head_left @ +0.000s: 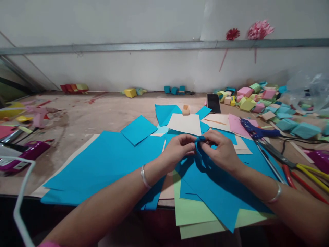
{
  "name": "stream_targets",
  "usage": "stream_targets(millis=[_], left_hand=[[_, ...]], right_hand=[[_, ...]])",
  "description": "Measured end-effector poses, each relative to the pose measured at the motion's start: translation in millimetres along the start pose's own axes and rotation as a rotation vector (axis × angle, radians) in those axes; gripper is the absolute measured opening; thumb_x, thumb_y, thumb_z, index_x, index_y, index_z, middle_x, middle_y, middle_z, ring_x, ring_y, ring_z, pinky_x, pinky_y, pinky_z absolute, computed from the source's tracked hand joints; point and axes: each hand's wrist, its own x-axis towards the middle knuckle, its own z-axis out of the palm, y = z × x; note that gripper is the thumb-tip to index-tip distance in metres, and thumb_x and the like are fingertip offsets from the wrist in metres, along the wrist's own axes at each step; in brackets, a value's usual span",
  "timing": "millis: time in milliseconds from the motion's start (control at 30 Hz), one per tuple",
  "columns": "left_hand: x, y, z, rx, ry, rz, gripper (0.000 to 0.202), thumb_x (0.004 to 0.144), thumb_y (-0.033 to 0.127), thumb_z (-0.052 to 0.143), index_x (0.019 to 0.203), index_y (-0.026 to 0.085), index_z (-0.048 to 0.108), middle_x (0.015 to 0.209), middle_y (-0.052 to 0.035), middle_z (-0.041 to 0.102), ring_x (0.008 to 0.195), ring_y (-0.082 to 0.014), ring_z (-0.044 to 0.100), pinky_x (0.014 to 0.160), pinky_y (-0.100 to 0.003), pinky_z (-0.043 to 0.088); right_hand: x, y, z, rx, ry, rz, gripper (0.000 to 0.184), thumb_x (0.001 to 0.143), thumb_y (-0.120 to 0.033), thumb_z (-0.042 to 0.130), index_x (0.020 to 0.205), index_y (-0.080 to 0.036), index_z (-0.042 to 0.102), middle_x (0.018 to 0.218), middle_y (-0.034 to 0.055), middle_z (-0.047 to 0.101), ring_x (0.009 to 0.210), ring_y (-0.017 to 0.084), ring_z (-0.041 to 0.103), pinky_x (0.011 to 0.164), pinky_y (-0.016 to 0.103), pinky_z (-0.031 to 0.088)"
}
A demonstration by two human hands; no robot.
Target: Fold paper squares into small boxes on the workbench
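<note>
My left hand (178, 151) and my right hand (221, 149) meet over the blue paper sheets (110, 164). Both pinch a small folded piece of blue paper (198, 142) between thumbs and fingertips. Its exact shape is partly hidden by my fingers. Just beyond my hands lies a cream paper sheet (185, 123), and a small cream folded paper piece (186, 109) sits at its far edge. A square of blue paper (138, 129) rests to the left. Light green sheets (195, 211) stick out beneath the blue ones at the front edge.
On the right lie a blue glue gun (257, 131), scissors (280, 156), red-handled pliers (289, 176) and a pen (271, 163). Behind them are a phone (213, 103) and a heap of coloured paper pieces (267, 99). A pink glue gun (38, 115) and purple tool (31, 154) are left.
</note>
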Motion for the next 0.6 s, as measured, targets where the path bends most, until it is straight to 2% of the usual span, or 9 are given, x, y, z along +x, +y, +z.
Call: stream_targets(millis=[200, 367, 500, 600], left_hand=[[2.1, -3.8, -3.6, -0.12, -0.012, -0.035, 0.017, 0.069, 0.017, 0.077, 0.078, 0.012, 0.063, 0.077, -0.0035, 0.063, 0.069, -0.0124, 0.063, 0.07, -0.029, 0.054], [2.2, -5.6, -4.2, -0.216, 0.003, -0.105, 0.019, 0.066, 0.015, 0.08, 0.075, 0.011, 0.064, 0.074, -0.0022, 0.062, 0.067, -0.011, 0.061, 0.071, -0.027, 0.052], [3.0, -5.7, -5.0, -0.364, -0.11, -0.199, 0.019, 0.072, 0.024, 0.078, 0.081, 0.012, 0.065, 0.073, -0.0016, 0.061, 0.064, -0.0096, 0.059, 0.067, -0.025, 0.05], [2.6, -5.5, -5.6, -0.415, -0.155, -0.23, 0.023, 0.072, 0.022, 0.079, 0.087, 0.015, 0.064, 0.072, 0.0002, 0.061, 0.064, -0.0106, 0.06, 0.067, -0.026, 0.049]], right_hand=[[-0.8, -5.0, -1.7, -0.05, -0.033, -0.025, 0.011, 0.076, -0.011, 0.058, 0.081, -0.019, 0.063, 0.076, 0.0005, 0.059, 0.068, 0.014, 0.053, 0.061, 0.027, 0.042], [-1.0, -8.0, -5.4, -0.089, -0.034, -0.087, 0.009, 0.077, -0.01, 0.057, 0.076, -0.018, 0.061, 0.072, 0.0001, 0.058, 0.067, 0.013, 0.052, 0.063, 0.027, 0.042], [-1.4, -8.6, -7.1, -0.049, 0.007, -0.067, 0.009, 0.078, -0.012, 0.057, 0.078, -0.018, 0.063, 0.072, -0.0005, 0.06, 0.067, 0.013, 0.053, 0.063, 0.026, 0.042], [-1.4, -8.6, -7.0, -0.028, 0.01, -0.055, 0.008, 0.078, -0.012, 0.057, 0.077, -0.019, 0.062, 0.072, -0.0005, 0.059, 0.067, 0.013, 0.053, 0.062, 0.026, 0.042]])
